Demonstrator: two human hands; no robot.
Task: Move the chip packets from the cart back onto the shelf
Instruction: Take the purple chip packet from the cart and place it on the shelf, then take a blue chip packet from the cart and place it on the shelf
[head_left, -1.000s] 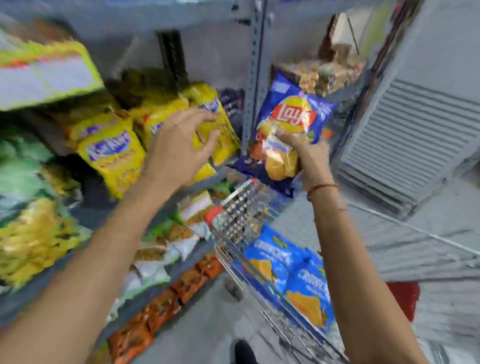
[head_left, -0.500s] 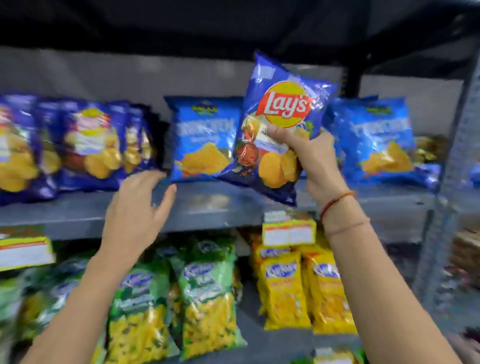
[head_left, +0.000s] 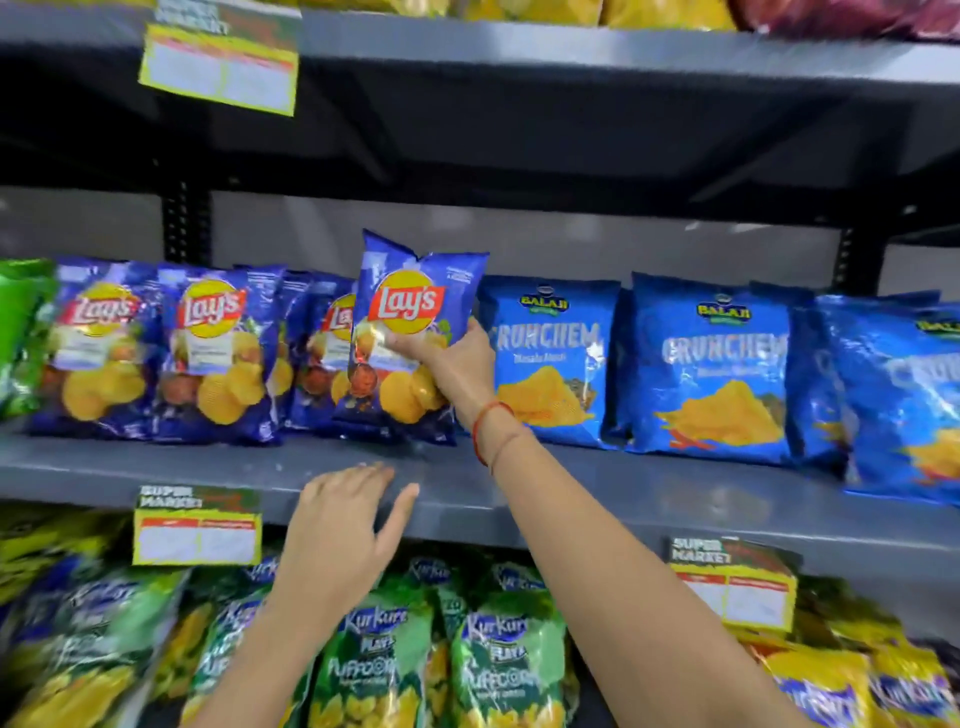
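Note:
My right hand (head_left: 457, 364) grips a blue Lay's chip packet (head_left: 410, 322) by its right side and holds it upright at the grey shelf (head_left: 623, 493), its lower edge at the shelf board. It stands in front of a row of matching Lay's packets (head_left: 208, 353) to its left. My left hand (head_left: 343, 525) hovers with fingers spread, empty, just below the shelf's front edge. The cart is out of view.
Light-blue Crunchem packets (head_left: 706, 369) fill the shelf to the right of my hand. Green Kurkure Puffcorn packets (head_left: 509, 660) and yellow packets (head_left: 821, 686) sit on the shelf below. Yellow price tags (head_left: 197, 535) hang on the shelf edges. Another shelf (head_left: 571, 57) runs overhead.
My right hand has carried the Lay's packet down and in to the shelf beside the other Lay's packets. My view has turned to face the shelf. My left hand stays open near the shelf edge.

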